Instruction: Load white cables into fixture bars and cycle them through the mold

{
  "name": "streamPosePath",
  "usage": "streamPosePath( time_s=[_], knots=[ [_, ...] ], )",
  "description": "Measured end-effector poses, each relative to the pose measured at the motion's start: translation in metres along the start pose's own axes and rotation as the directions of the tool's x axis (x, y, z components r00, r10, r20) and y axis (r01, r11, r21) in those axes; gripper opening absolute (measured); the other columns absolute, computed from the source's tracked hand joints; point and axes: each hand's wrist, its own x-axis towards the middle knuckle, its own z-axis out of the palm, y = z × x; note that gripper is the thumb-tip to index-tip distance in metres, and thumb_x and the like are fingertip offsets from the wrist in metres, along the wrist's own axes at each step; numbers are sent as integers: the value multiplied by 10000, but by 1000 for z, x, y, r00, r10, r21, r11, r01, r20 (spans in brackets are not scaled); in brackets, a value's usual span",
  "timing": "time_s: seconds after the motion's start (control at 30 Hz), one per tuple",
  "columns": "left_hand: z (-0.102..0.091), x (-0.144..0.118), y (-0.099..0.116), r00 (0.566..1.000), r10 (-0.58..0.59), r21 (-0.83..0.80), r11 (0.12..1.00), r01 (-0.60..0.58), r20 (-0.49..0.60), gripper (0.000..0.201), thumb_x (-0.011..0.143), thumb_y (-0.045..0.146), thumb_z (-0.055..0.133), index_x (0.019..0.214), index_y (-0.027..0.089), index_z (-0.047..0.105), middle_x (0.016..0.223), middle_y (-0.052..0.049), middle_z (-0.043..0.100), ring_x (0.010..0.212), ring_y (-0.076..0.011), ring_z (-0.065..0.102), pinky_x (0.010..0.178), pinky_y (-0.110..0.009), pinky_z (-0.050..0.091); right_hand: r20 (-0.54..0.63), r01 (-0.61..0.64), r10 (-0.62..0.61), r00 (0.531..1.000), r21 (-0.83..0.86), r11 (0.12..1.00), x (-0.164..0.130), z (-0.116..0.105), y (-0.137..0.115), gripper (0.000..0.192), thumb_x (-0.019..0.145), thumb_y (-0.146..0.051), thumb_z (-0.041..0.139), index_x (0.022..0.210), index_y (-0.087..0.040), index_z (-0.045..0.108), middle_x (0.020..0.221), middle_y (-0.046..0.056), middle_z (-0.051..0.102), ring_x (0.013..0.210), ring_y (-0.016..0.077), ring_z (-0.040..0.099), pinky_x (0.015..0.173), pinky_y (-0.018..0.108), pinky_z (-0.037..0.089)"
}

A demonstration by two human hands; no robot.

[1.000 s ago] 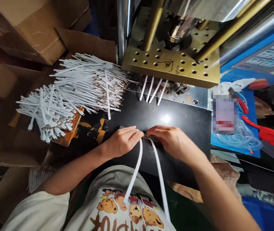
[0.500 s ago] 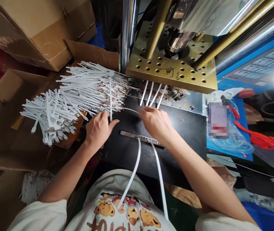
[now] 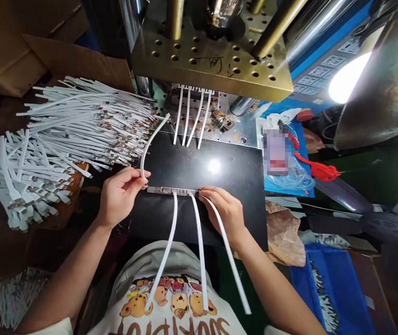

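A narrow metal fixture bar [image 3: 155, 190] lies across the black work plate [image 3: 233, 172], with white flat cables [image 3: 172, 232] running from it toward my body. My right hand [image 3: 225, 211] is closed at the bar's right end, pinching the tip of another white cable [image 3: 228, 246] against it. Beside the left end, my left hand [image 3: 120, 197] grips one end of a short white cable [image 3: 145, 151] between thumb and fingers. That cable curves upward, its free end pointing at the press. The connector inside my left fingers is hidden.
Heaped white cables [image 3: 115, 118] with metal connectors lie at the left, a second pile [image 3: 27, 172] nearer. A brass press plate [image 3: 212, 77] overhangs the back, several cables [image 3: 186, 116] protruding below it. Red-handled cutters [image 3: 320, 170], a lamp [image 3: 352, 74] and a blue bin [image 3: 345, 288] are right.
My right hand has come down to the bar's right end, where a third cable now hangs. My left hand now holds a cable up beside the bar. The whole view has shifted.
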Motion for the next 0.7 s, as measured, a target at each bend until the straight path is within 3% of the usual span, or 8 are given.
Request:
streamPosePath(
  time_s=[0.1,0.2,0.33,0.47,0.53,0.63,0.7],
  knots=[
    [11,-4,1,974,225,34,974,-225,19,81,896,205,694,824,183,724,857,-8,760,753,-121,721,757,-212,591,6,73,-73,997,-66,995,2,0,1,133,985,-137,549,964,-188,670,950,83,751,839,196,716,770,316,581],
    [19,-6,-2,921,373,50,924,-380,110,56,905,168,678,885,185,727,882,-25,765,834,-145,732,817,-257,599,29,106,-104,994,-82,991,3,0,3,160,982,-115,532,973,-195,671,949,81,753,850,192,718,772,310,579],
    [24,-8,-5,873,423,95,885,-456,244,117,937,146,618,1009,179,705,974,-59,751,949,-161,711,869,-303,585,42,139,-136,990,-94,986,4,2,4,150,983,-120,539,980,-191,671,949,83,754,843,196,722,769,310,579],
    [23,-7,0,844,458,162,844,-512,280,127,944,132,585,1016,175,681,976,-62,746,944,-168,710,867,-314,573,44,128,-125,991,-87,988,2,-2,3,169,990,-141,529,994,-202,687,964,81,757,859,202,724,770,317,577],
    [22,-6,3,830,470,211,816,-538,301,137,943,121,570,1017,166,676,975,-72,746,951,-182,711,875,-333,569,135,112,-108,985,-24,993,6,-11,6,198,989,-136,513,1003,-212,696,972,74,756,852,195,723,758,308,583],
    [23,-3,6,798,502,253,768,-588,333,124,930,103,571,979,159,669,925,-66,746,901,-186,715,836,-329,568,369,85,-142,919,166,982,36,-28,29,241,955,-116,529,1071,-233,705,1025,50,754,887,180,723,787,290,591],
    [24,-2,5,789,521,253,757,-603,325,118,919,88,579,969,158,661,910,-59,742,876,-182,711,817,-322,566,339,11,-69,938,171,985,76,-33,56,229,934,-143,559,1088,-225,707,1031,51,755,866,185,721,784,299,588]
  ],
)
